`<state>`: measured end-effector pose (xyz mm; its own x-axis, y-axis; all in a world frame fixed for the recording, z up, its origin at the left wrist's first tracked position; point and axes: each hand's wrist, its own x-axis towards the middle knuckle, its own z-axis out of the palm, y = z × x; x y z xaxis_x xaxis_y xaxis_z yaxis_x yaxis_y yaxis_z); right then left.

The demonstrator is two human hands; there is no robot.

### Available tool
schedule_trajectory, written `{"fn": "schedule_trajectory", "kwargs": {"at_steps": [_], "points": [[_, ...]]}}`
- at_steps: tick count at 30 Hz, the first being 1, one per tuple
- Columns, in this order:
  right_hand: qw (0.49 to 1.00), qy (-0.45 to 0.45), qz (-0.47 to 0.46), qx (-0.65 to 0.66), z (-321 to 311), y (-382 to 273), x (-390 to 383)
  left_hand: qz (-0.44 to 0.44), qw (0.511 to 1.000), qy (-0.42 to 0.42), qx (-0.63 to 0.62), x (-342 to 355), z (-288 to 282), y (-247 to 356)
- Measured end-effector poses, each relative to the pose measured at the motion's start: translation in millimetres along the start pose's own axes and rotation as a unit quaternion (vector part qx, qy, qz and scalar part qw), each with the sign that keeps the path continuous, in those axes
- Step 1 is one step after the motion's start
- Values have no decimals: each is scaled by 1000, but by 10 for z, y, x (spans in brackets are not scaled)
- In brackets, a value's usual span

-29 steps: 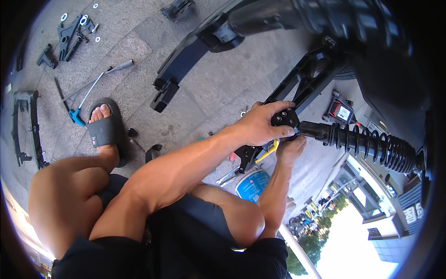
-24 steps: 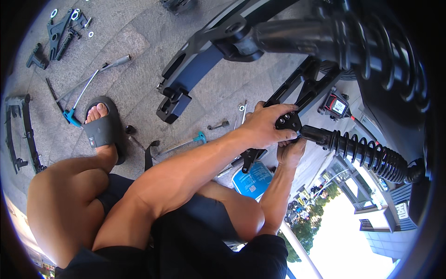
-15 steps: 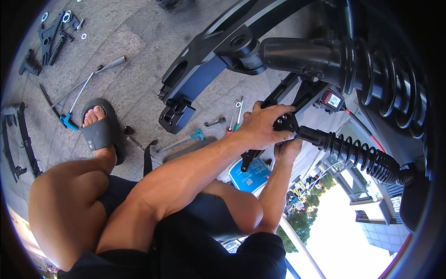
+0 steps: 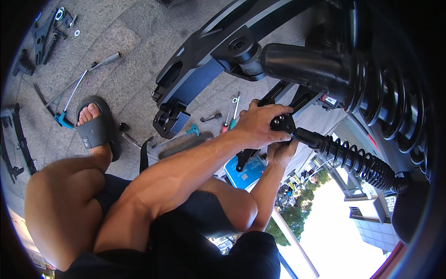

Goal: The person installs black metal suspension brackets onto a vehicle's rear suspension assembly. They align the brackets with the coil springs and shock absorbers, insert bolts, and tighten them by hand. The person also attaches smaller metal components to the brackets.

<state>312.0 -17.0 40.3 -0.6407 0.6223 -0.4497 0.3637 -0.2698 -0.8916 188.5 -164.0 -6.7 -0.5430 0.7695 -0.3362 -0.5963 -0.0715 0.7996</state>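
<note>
My left hand (image 4: 259, 124) is closed on a black metal bracket (image 4: 285, 123), with its thumb and fingers on either side of the plate. Two bright bolt heads show on the bracket beside my fingers. Below it, my right hand (image 4: 281, 152) is at the underside, near the end of a slim black coil shock absorber (image 4: 355, 160). Its fingers are mostly hidden behind the bracket and left hand. The shock's narrow end meets the bracket close to my left thumb. Above them runs a thicker black shock absorber (image 4: 302, 65), joined to a large curved black arm (image 4: 197, 83).
On the paved ground lie a blue-handled T-wrench (image 4: 63, 120), another T-wrench (image 4: 193, 130), a red-handled screwdriver (image 4: 225, 128) and loose black brackets (image 4: 42, 39). A blue-topped container (image 4: 245, 172) stands under my forearms. My sandalled foot (image 4: 95, 123) is at the left.
The whole view has shifted slightly, with the ground items moving a little left. Both hands keep their places at the bracket, and the grip looks the same.
</note>
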Motion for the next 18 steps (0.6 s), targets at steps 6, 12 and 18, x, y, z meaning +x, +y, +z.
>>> {"fn": "schedule_trajectory", "kwargs": {"at_steps": [6,12,18], "points": [[998,-51,-10,25,60,3,-46,1,1000,8,9,-22,-42,76],[996,-43,-79,-27,-29,-17,-38,7,1000,12,11,-27,-30,92],[994,-104,-34,-1,-235,-114,34,-2,1000,18,8,-31,-10,81]]}}
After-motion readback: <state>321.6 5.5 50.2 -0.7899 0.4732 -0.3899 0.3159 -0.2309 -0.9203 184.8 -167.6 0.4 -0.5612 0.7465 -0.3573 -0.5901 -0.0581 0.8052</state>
